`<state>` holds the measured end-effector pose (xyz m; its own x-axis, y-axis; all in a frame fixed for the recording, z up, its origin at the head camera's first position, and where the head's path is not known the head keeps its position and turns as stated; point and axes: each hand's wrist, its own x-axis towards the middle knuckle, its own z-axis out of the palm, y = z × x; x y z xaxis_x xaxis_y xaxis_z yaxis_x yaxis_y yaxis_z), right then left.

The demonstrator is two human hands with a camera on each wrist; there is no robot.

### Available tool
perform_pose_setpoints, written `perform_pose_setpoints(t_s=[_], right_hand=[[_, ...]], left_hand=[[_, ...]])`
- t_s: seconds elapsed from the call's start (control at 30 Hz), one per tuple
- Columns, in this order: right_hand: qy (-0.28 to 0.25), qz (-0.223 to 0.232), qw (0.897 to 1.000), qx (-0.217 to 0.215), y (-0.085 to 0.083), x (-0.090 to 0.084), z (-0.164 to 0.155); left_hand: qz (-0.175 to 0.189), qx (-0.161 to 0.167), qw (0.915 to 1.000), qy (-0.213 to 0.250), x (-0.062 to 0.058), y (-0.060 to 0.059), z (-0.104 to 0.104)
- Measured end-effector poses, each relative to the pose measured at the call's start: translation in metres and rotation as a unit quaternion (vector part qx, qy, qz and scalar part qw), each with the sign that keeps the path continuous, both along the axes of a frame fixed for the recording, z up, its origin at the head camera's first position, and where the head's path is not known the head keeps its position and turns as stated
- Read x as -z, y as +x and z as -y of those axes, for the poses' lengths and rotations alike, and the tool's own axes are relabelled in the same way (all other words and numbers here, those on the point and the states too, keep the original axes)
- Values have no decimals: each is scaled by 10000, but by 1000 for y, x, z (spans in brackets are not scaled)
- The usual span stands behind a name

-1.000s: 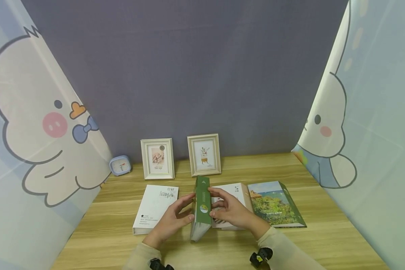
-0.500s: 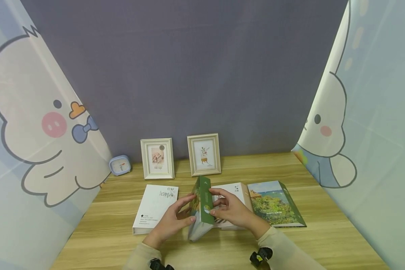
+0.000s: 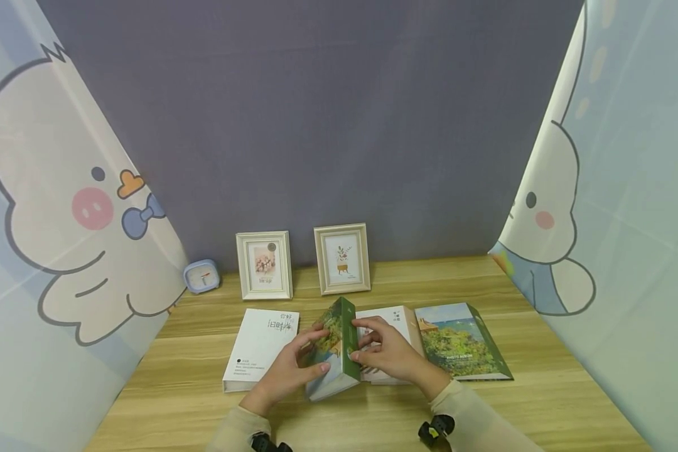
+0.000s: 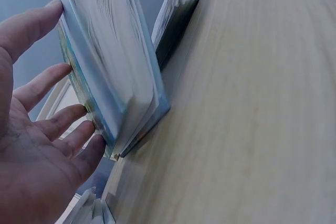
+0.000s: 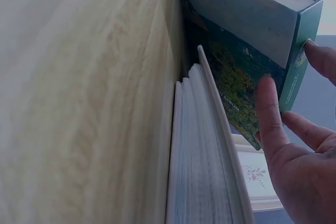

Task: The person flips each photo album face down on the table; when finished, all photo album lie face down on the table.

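Observation:
A thick photo album [image 3: 334,370] with a green spine and a painted landscape cover leans to the left between my hands. My left hand [image 3: 282,371] touches its front cover with spread fingertips; the left wrist view shows the pages [image 4: 107,40] slightly fanned and a bottom corner right at the tabletop. With my right hand [image 3: 392,353] I pinch the spine side, the thumb [image 5: 270,106] on the back cover and fingertips on the green spine [image 5: 304,56]. Behind the right hand lies a white album [image 3: 398,319], partly hidden by it.
Flat on the wooden table [image 3: 542,389] lie another white album [image 3: 260,355] at left and a second landscape photo album [image 3: 462,342] at right. Two picture frames [image 3: 264,265] and a small blue clock [image 3: 201,277] stand along the back, before a dark curtain [image 3: 316,125].
The held album has tipped to the left, its spine turning up toward the right and its painted front cover coming into sight. Both hands stay in nearly the same place.

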<state>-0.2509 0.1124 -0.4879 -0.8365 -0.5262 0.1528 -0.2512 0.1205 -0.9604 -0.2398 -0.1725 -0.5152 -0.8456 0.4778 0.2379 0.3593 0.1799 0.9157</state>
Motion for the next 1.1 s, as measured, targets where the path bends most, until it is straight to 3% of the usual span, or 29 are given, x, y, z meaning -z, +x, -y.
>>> perform_pose_setpoints(t_s=[0.53,1.1], right_hand=[[392,-318,9985,193,-2,7,2],[559,62,9982,-186,-8,7,5]], left_hand=[[64,-215,9991,-371,3,0,1],[80,-492,9970,-587,0,0,2]])
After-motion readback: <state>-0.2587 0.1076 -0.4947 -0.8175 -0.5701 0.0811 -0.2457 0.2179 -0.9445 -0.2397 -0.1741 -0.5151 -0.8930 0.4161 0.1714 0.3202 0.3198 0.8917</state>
